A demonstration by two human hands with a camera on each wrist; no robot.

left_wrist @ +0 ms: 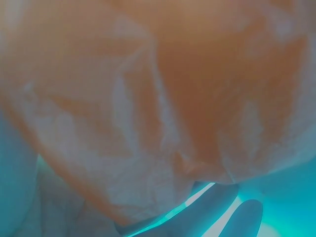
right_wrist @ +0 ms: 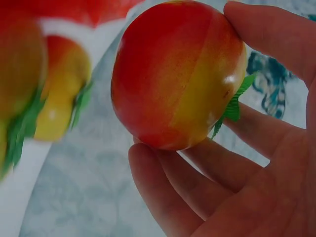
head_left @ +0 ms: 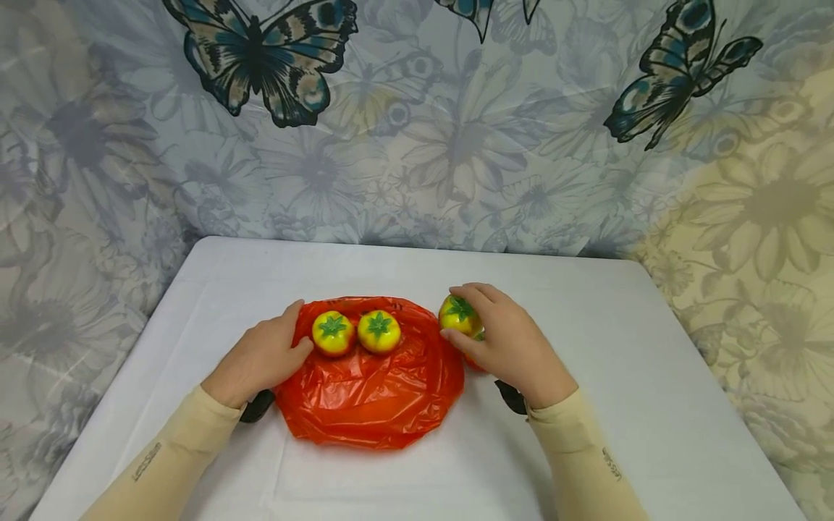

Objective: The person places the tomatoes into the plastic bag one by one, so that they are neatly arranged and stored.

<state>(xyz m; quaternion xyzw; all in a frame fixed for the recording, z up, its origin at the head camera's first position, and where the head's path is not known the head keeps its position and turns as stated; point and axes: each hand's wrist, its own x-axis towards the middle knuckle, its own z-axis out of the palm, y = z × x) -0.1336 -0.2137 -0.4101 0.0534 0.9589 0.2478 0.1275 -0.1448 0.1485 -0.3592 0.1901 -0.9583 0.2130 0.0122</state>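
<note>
An orange plastic bag (head_left: 371, 387) lies crumpled on the white table (head_left: 651, 376). Two yellow-red toy tomatoes with green tops (head_left: 333, 333) (head_left: 379, 331) sit side by side on the bag's far part. My left hand (head_left: 263, 356) rests on the bag's left edge, thumb beside the left tomato, fingers fairly straight. My right hand (head_left: 502, 340) grips a third tomato (head_left: 459, 315) just off the bag's right edge. In the right wrist view this tomato (right_wrist: 177, 74) sits between thumb and fingers (right_wrist: 163, 192). The left wrist view is filled by blurred orange bag (left_wrist: 163, 98).
A floral cloth with butterflies (head_left: 260, 58) hangs behind the table and down both sides. Bare white tabletop lies in front of the bag and to the right of my right hand. The table's far edge (head_left: 417, 250) runs close behind the tomatoes.
</note>
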